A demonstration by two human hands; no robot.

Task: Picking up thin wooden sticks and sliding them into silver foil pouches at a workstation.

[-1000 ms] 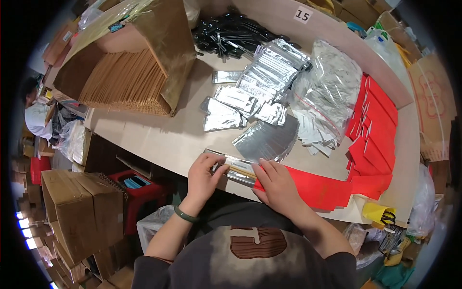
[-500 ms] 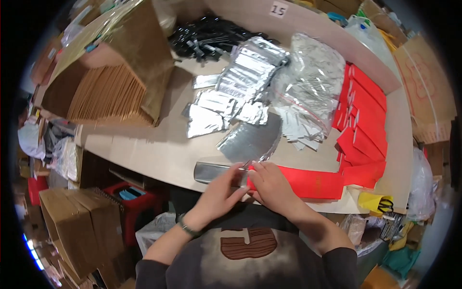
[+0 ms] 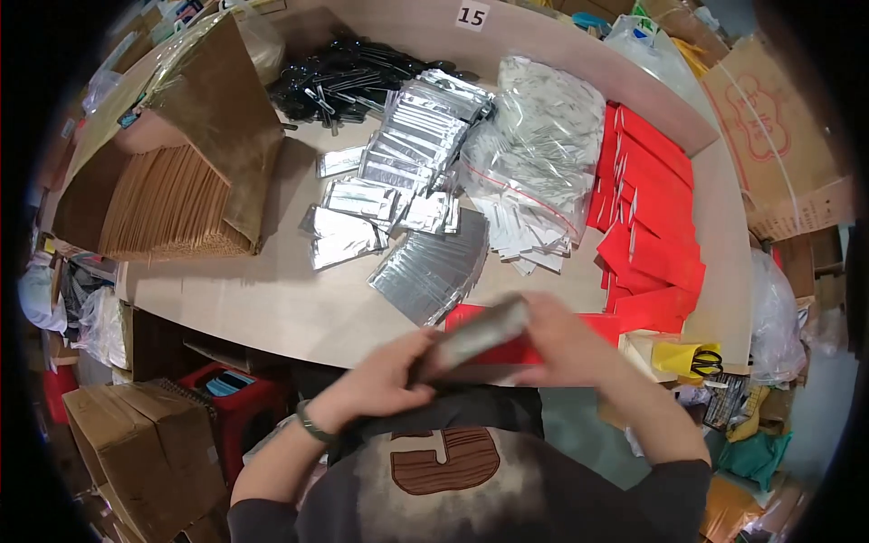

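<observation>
A silvery-grey flat packet [image 3: 480,339], blurred by motion, slants up to the right between my hands at the table's near edge. My left hand [image 3: 385,376] is closed on its lower left end. The other end is in my right hand [image 3: 566,344], its thumb and fingers to either side. Beneath the packet lies a bright red envelope [image 3: 588,323], partly covered by the packet and my right hand. Just beyond my hands is a fanned stack of grey foil packets [image 3: 434,267]. Several shinier silver packets [image 3: 412,136] are heaped farther back.
At left stands a cardboard box [image 3: 226,136] of upright brown cards [image 3: 163,204]. Black-handled utensils [image 3: 353,77] lie at the back. A clear bag of white packets [image 3: 548,127] sits beside overlapping red envelopes [image 3: 652,217]. Scissors [image 3: 706,363] rest in a yellow holder [image 3: 674,357] at the right edge.
The silvery packet has been lifted and tilted between my hands. My right hand has moved right, off the red envelope's left end, and the left hand slightly left. The view has shifted.
</observation>
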